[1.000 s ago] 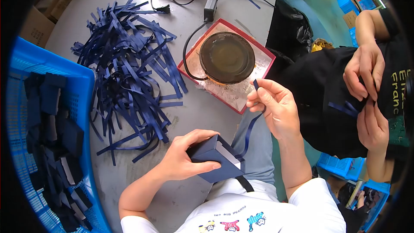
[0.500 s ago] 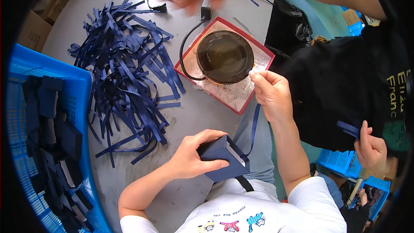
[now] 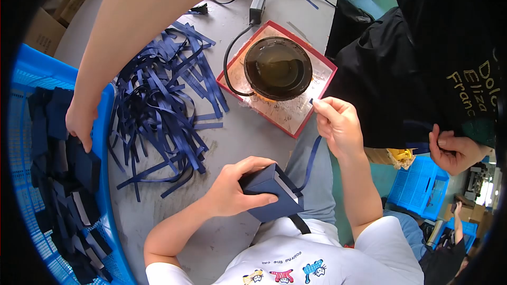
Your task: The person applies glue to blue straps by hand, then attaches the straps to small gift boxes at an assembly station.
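My left hand (image 3: 240, 187) grips a small dark blue box (image 3: 272, 195) from its left side, above my lap. A dark blue ribbon (image 3: 312, 163) comes out at the box's edge and rises in a loose curve to my right hand (image 3: 338, 124). Thumb and index finger of that hand pinch the ribbon's free end. Just beyond these fingers stands a round dark pot (image 3: 278, 68) with brownish liquid in it. It rests on a red-rimmed tray (image 3: 303, 119), and a black cord curves around its left side.
Many loose blue ribbons (image 3: 163, 100) lie heaped on the grey table (image 3: 211, 195). A blue plastic basket (image 3: 113, 190) at left holds several dark boxes (image 3: 84, 169). A co-worker in black reaches an arm (image 3: 137, 26) across the table into it; their other hand (image 3: 459, 153) holds a ribbon.
The co-worker's arm has swung from the table's far side leftward to the basket, and their body has leaned in. My right hand has shifted slightly down, away from the pot; my left stays put.
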Demonstrator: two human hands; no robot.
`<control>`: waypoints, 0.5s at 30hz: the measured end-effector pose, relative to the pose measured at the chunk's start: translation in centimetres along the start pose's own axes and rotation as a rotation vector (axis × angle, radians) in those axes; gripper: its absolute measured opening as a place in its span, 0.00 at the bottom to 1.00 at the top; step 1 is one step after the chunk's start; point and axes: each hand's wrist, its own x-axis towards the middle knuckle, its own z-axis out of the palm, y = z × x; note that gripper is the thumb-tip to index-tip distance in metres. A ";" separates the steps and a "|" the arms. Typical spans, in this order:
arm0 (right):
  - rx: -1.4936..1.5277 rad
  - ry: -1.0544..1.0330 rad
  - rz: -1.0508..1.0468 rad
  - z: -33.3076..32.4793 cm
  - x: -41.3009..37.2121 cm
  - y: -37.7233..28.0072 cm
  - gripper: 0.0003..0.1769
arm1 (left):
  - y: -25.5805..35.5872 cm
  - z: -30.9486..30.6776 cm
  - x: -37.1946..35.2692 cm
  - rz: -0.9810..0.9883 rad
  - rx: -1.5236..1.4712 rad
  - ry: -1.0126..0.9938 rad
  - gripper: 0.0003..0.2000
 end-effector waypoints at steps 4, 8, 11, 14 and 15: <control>0.177 -0.312 0.172 -0.4 -2.4 -0.7 0.08 | 0.5 -0.4 -0.9 -0.010 -0.082 0.030 0.26; -0.081 -0.505 0.221 1.0 -5.0 -2.4 0.07 | 1.5 -0.6 -2.4 -0.079 -0.156 0.046 0.25; -0.302 -0.663 0.160 2.4 -6.8 -3.4 0.07 | 2.2 -0.1 -3.8 -0.041 -0.135 0.048 0.25; -0.521 -0.767 0.002 3.6 -8.0 -3.9 0.08 | 3.4 0.4 -4.8 -0.014 -0.059 0.037 0.25; -0.612 -0.794 -0.029 3.9 -8.3 -4.2 0.05 | 3.7 0.6 -5.0 -0.007 0.000 0.027 0.25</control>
